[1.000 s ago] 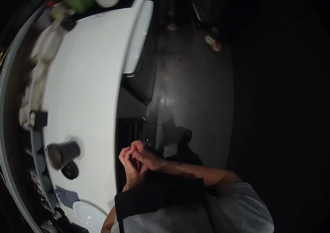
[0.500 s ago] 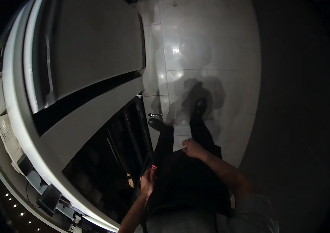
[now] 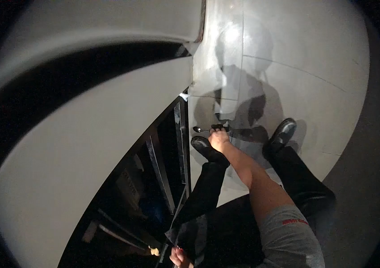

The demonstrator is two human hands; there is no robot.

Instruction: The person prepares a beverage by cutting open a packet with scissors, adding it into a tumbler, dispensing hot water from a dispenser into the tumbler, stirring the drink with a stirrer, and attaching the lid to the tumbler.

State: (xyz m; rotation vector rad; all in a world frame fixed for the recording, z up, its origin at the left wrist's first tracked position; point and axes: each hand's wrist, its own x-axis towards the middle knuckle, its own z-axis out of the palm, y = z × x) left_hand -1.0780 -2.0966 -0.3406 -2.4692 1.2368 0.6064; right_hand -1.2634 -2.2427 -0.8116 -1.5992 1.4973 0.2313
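On the grey floor lies a metal spoon [image 3: 197, 129], its bowl pointing left beside my left shoe. My right hand [image 3: 219, 139] reaches down to it, with the fingers bent and closed at the end of the spoon's handle; the fingertips are partly hidden. A small pale scrap [image 3: 225, 125] shows by those fingers, possibly something thin held in them. At the bottom edge, my left hand [image 3: 179, 257] is closed near my dark trousers and apron. A tiny red spot shows at its fingertips, and the rest of what it holds is hidden.
On the left stands a pale counter front [image 3: 78, 152] above a dark open space with metal bars [image 3: 158, 172] and stored items inside. My left shoe [image 3: 205, 147] and right shoe [image 3: 284, 133] are planted apart on the floor [image 3: 315, 85]. My shadow falls around the spoon.
My right hand has moved from my apron down to the spoon on the floor. My body has bent lower. My left hand, earlier with a small red object in it, is now at the bottom edge.
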